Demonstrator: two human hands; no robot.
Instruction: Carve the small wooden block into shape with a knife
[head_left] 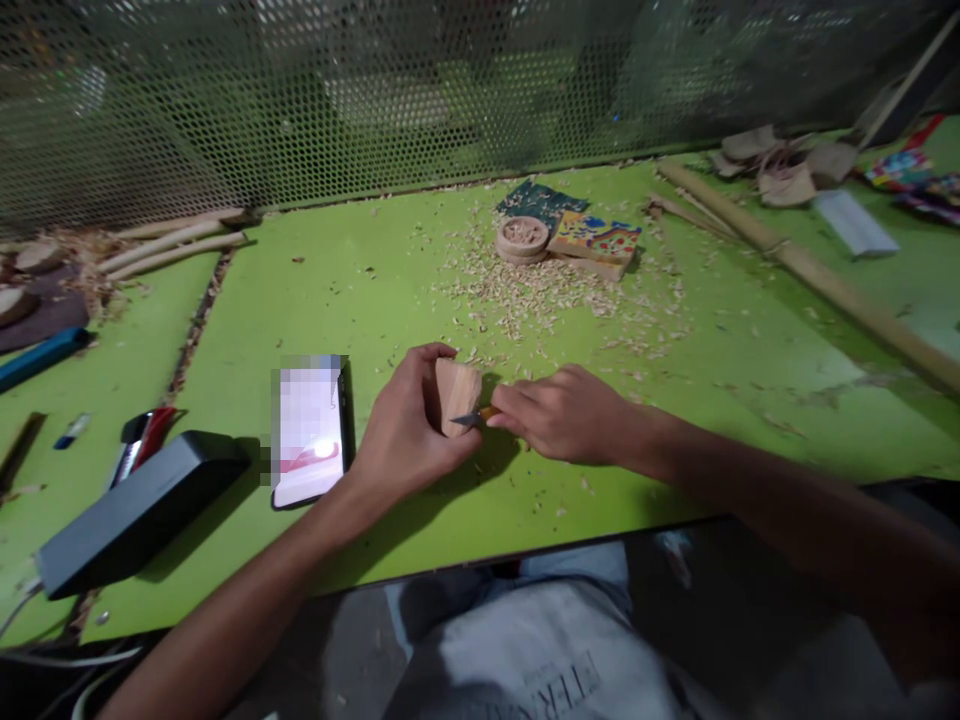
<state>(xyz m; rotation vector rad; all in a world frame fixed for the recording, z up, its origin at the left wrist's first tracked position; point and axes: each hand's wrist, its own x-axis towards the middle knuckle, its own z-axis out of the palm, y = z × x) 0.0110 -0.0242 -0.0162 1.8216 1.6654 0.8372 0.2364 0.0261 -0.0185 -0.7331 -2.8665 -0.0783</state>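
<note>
My left hand is wrapped round a small pale wood piece, holding it upright just above the green tabletop. My right hand is closed on a small carving knife. The knife's short blade touches the lower edge of the wood piece. Both hands meet near the front middle of the table. Wood shavings lie scattered behind them.
A lit phone lies left of my left hand, with a dark grey box further left. A carved round wooden disc and painted blocks sit at the back. Sticks lie far left, a long pole at right. Mesh screen behind.
</note>
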